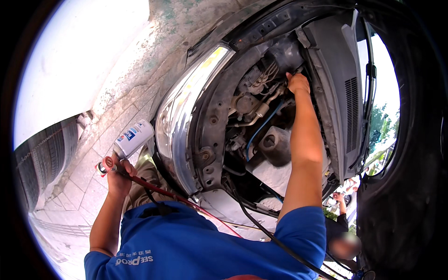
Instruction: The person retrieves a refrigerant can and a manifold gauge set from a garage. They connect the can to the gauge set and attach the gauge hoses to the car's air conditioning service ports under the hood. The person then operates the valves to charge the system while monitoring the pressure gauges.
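Observation:
At the lower left, my left hand (120, 179) is closed around the neck end of a grey-white refrigerant can (134, 138) with a blue label. A round red gauge or valve (108, 163) sits at that end of the can. From my left hand a red hose (186, 201) trails down to the right across my front. My right arm stretches over the engine bay, and my right hand (298, 83) is closed deep at its far side, beside metal pipes (275, 96). What its fingers grip is hidden. A thin blue hose (265, 127) curves through the bay below it.
The car's headlight (191, 112) and front frame edge lie between my hands. A grey engine cover (275, 144) sits under my right arm. Black cables (261, 227) hang across my right side. A tyre (49, 161) stands at left, and another person (343, 242) is at lower right.

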Motion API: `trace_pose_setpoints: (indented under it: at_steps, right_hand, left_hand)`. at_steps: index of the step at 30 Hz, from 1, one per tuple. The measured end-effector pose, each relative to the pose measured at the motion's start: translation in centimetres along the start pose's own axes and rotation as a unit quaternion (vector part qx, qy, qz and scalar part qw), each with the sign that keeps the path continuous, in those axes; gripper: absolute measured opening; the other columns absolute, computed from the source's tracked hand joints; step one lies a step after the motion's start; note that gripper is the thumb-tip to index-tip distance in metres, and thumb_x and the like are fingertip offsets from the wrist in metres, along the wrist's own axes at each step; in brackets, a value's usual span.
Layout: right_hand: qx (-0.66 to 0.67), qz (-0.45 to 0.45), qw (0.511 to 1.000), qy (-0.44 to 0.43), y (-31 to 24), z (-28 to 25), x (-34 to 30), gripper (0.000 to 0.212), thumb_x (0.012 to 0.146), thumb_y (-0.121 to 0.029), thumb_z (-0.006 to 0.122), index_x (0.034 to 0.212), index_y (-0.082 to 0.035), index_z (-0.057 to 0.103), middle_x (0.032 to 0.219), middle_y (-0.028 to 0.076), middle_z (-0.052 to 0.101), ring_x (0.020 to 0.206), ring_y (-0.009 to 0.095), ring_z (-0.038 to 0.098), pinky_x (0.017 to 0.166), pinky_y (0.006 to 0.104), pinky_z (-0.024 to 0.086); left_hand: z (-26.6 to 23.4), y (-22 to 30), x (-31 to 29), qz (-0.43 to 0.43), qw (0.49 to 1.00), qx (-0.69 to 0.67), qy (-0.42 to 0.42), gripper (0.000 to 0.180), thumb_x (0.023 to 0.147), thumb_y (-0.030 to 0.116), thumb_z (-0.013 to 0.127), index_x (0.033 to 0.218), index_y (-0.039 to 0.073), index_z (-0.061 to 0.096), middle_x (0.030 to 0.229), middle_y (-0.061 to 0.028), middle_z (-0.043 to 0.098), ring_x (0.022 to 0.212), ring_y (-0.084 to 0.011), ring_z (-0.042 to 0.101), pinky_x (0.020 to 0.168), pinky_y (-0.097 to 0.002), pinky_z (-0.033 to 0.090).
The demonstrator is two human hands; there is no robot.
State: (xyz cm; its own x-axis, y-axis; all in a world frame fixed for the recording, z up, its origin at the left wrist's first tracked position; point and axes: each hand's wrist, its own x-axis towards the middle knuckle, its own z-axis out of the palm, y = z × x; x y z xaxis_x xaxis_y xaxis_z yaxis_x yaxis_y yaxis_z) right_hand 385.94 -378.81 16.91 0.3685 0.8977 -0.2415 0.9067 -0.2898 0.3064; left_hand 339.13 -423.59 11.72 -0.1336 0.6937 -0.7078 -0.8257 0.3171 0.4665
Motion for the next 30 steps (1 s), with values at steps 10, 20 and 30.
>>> trace_pose_setpoints:
  at_steps: [10,20,30]
  right_hand:
    - [-0.039,-0.037,0.999,-0.004,0.9,1.1,1.0,0.039,0.085,-0.032,0.065,0.111,-0.003,0.066,0.116,0.020,0.063,0.113,0.034,0.057,0.095,0.0405,0.046]
    - [-0.022,-0.076,0.997,-0.005,1.2,0.9,1.2,0.048,0.089,-0.041,0.059,0.110,0.002,0.065,0.114,0.022,0.062,0.111,0.036,0.057,0.093,0.0419,0.047]
    - [0.055,0.050,0.989,-0.129,-0.4,-0.5,0.5,0.047,0.089,-0.037,0.062,0.111,0.003,0.064,0.116,0.023,0.062,0.110,0.035,0.059,0.094,0.0399,0.048]
  left_hand:
    - [-1.2,-0.3,0.1,0.001,1.000,0.005,-0.009,0.046,0.091,0.057,0.049,0.115,0.017,0.049,0.062,-0.0011,0.045,0.056,-0.0167,0.044,0.057,-0.0319,0.037]
    - [-1.2,-0.2,0.2,-0.005,1.000,-0.004,-0.006,0.047,0.091,0.057,0.050,0.117,0.017,0.049,0.062,-0.0009,0.045,0.056,-0.0163,0.044,0.058,-0.0312,0.036]
    - [-1.3,-0.2,0.3,-0.012,1.000,0.000,0.000,0.047,0.091,0.057,0.050,0.116,0.017,0.049,0.062,-0.0008,0.046,0.056,-0.0163,0.045,0.057,-0.0313,0.037]
